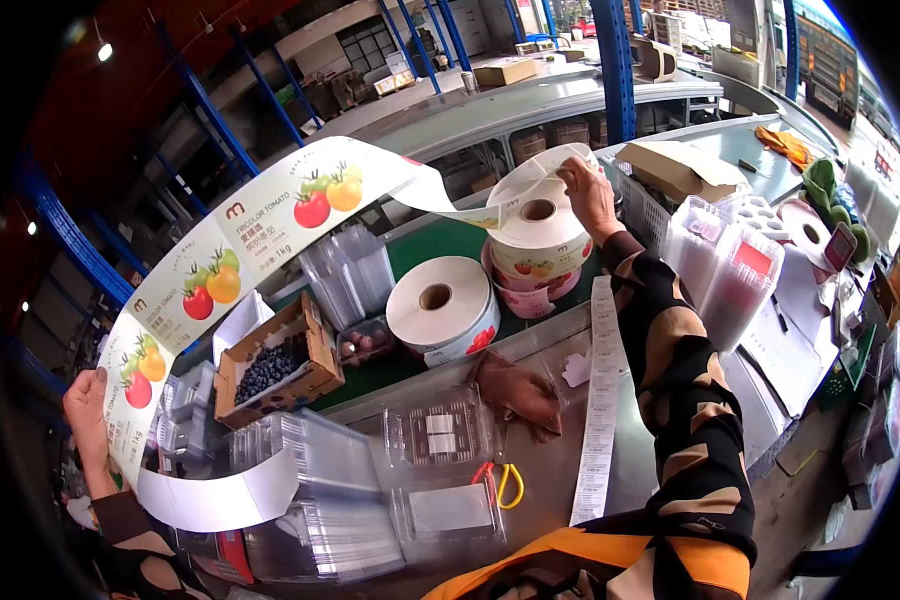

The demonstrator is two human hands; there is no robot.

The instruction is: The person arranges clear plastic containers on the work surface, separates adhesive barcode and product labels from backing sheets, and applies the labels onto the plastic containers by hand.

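A long strip of printed tomato labels (262,235) arches from a label roll (542,258) across to the left side. My left hand (88,412) grips this strip near its loose end, which curls round below. At the stacked rolls, my right hand (590,200) is closed on the label web at the top roll's outer edge; its fingertips are partly hidden. Beside that stack sits another label roll (435,318). Under the strip, a cardboard box (322,352) holds blueberries (272,374).
Stacked clear plastic trays (325,470) and an open clamshell (438,435) lie in front, near yellow-handled scissors (510,486). A narrow paper strip (598,420) runs beside my right arm. More clear containers (735,275) stand right, below a cardboard box (682,168).
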